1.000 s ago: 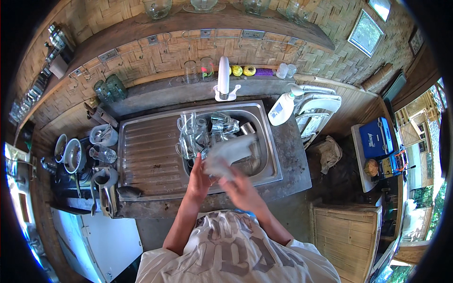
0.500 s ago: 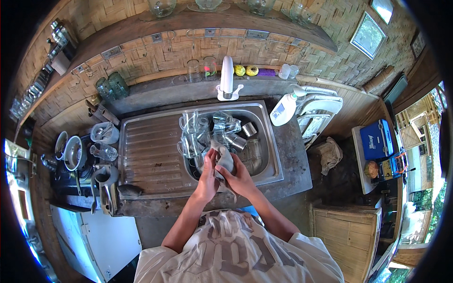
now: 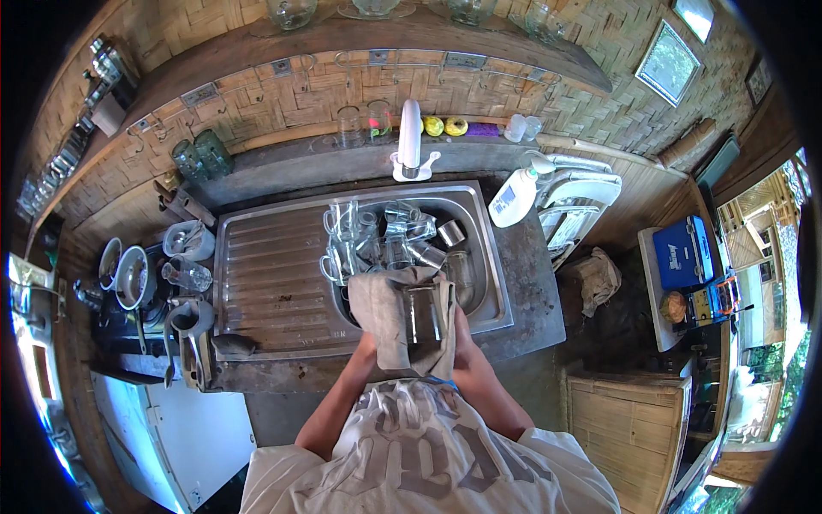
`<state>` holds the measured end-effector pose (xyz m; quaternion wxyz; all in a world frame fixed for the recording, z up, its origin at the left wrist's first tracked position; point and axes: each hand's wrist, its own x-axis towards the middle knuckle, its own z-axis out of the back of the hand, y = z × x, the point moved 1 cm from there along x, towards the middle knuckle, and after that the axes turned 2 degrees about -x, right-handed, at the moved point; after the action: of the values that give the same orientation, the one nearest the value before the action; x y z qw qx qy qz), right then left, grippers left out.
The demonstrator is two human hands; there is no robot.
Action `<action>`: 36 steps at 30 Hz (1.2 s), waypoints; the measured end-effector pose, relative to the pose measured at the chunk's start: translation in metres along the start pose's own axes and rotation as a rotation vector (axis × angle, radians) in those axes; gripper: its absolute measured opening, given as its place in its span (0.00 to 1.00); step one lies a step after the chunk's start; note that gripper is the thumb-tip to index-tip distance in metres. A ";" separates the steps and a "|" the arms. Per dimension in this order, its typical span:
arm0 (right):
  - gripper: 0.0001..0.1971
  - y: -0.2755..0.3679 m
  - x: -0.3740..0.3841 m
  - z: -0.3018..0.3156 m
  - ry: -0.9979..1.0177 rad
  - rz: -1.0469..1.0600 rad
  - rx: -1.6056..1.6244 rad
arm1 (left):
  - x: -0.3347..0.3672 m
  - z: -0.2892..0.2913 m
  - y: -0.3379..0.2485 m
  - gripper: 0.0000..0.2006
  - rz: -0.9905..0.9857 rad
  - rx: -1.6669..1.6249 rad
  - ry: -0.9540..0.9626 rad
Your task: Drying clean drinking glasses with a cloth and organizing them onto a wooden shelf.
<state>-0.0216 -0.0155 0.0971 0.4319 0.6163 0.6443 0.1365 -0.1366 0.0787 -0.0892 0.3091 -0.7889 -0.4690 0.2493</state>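
I hold a clear drinking glass (image 3: 422,313) upright just above the near edge of the steel sink (image 3: 492,295), close to my chest. A grey cloth (image 3: 381,308) wraps around the glass and hangs over my left hand (image 3: 366,349), which grips it from below and is mostly hidden. My right hand (image 3: 460,332) clasps the right side of the glass. Several glass mugs and tumblers (image 3: 377,236) lie piled in the basin behind it.
A ribbed steel drainboard (image 3: 265,274) lies left of the basin. A white tap (image 3: 409,137) stands behind it, with a white soap bottle (image 3: 512,199) and white dish rack (image 3: 575,210) to the right. Pots and jugs (image 3: 137,276) crowd the left; a blue box (image 3: 683,253) sits far right.
The cloth was spread over the basin between my hands. Both hands have drawn back toward my body, and a glass now stands wrapped in the cloth.
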 end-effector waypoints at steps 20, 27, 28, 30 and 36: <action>0.27 -0.054 0.046 0.042 -0.215 0.615 -0.900 | -0.031 -0.077 -0.058 0.20 0.065 0.757 0.064; 0.25 -0.052 0.027 0.018 -0.154 0.620 -0.681 | -0.017 -0.085 -0.054 0.15 0.272 -0.209 0.106; 0.24 -0.052 0.028 0.018 -0.180 0.546 -0.610 | -0.020 -0.088 -0.052 0.15 0.125 0.025 0.036; 0.18 -0.048 0.031 0.014 -0.235 0.477 -0.528 | -0.028 -0.085 -0.047 0.15 0.017 0.347 -0.028; 0.21 -0.028 0.052 0.038 -0.350 0.289 -0.453 | -0.036 -0.096 -0.051 0.16 -0.131 1.067 0.015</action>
<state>-0.0065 0.0123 0.0346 0.6387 0.6036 0.4191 0.2283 -0.1163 0.0412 0.0170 0.6853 -0.4931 -0.3232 0.4275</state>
